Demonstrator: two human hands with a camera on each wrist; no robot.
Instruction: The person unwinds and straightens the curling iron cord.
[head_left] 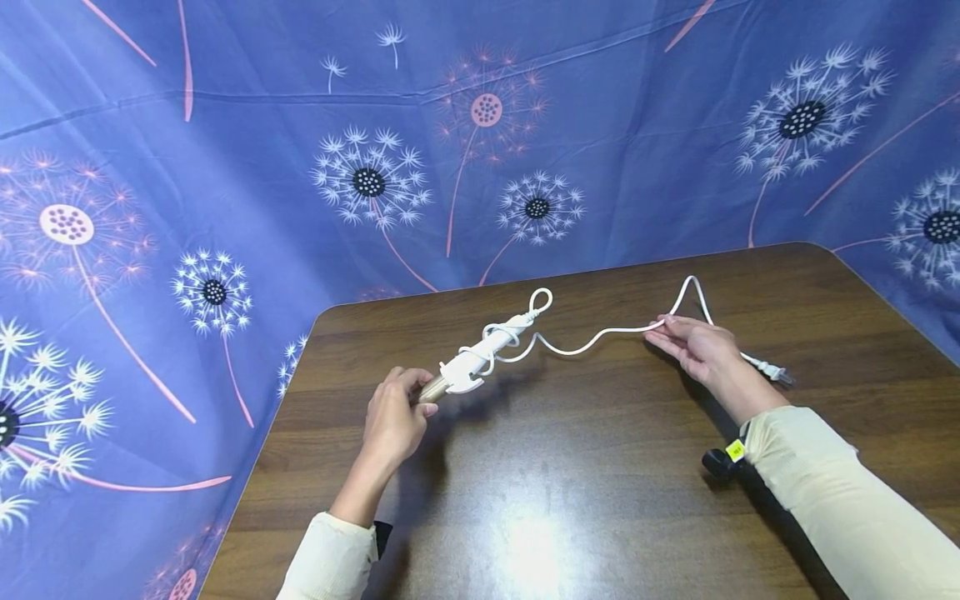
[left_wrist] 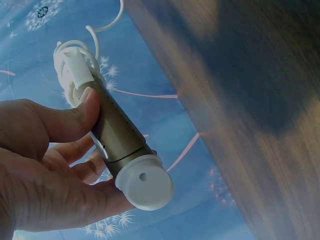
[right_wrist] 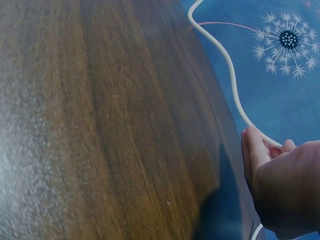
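My left hand (head_left: 393,414) grips a curling iron (head_left: 471,360) by its bronze barrel, tilted with the white handle pointing up and away. In the left wrist view, the thumb lies along the barrel (left_wrist: 120,125) and the white end cap (left_wrist: 148,184) faces the camera. White cord (head_left: 600,335) winds loosely round the handle, loops at its end and runs to the right. There my right hand (head_left: 697,346) pinches the cord between thumb and fingers. Past that hand the cord bends up, then drops behind the wrist to the plug (head_left: 776,372).
A brown wood-grain table (head_left: 570,442) lies under both hands, with a bright glare spot near its front. Behind and to the left hangs a blue cloth (head_left: 637,167) printed with dandelions. A small black device (head_left: 720,462) sits at the right wrist.
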